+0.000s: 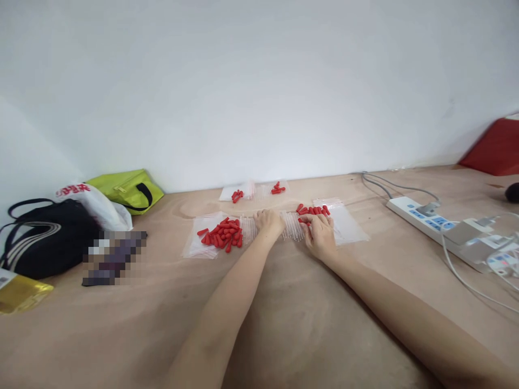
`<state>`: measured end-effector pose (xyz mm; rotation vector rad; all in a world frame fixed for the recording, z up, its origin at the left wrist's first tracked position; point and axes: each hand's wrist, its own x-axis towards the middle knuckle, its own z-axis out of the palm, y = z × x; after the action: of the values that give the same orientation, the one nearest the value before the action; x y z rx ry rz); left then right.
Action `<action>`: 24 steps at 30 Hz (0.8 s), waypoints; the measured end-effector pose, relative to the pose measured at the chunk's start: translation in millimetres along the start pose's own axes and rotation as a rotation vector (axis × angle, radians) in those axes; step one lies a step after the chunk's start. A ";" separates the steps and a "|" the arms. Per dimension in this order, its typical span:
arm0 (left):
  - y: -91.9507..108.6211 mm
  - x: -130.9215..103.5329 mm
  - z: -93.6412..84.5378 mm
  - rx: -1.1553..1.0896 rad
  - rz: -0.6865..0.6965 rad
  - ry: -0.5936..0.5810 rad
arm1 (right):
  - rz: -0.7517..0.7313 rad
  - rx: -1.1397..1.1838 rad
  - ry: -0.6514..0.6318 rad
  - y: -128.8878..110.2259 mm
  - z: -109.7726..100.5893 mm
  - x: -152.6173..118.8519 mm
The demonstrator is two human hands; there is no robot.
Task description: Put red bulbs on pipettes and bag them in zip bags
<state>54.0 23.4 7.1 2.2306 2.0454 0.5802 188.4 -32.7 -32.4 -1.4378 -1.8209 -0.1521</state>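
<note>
While the right hand point(321, 235) pinches a red bulb point(301, 220), nudges from the left hand point(268, 221), grip unclear, could scatter tubes point(292, 227)

A row of thin, clear, straight tubes point(291, 226) lies on the brown wooden counter point(121, 335). Left of it, a heap of red teardrop-shaped pieces point(224, 235) rests on flat clear plastic bags point(192, 249); more lie to its right. Behind, near the white wall point(259, 81), sit two small red clusters point(237, 196) point(278, 188). A long white power strip point(417, 214) lies far right.
</note>
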 end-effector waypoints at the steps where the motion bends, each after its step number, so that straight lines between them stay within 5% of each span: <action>1: -3.8 -3.0 -5.5 -0.027 0.024 -0.002 | -0.004 0.038 -0.001 0.5 1.0 -0.2; 7: -59.5 -50.1 -37.4 -0.351 0.371 -0.053 | -0.164 0.263 -0.069 -12.4 6.5 -7.7; 12: -98.5 -90.8 -37.0 -0.307 0.508 0.034 | -0.295 0.422 -0.193 -38.1 9.9 -18.1; 24: -102.9 -95.9 -23.4 -0.294 0.567 0.025 | -0.325 0.455 -0.280 -43.6 12.7 -23.4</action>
<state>-55.5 -62.5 -23.7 2.5997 1.2055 0.8768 145.3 -59.0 -40.0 -0.8731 -2.1360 0.3004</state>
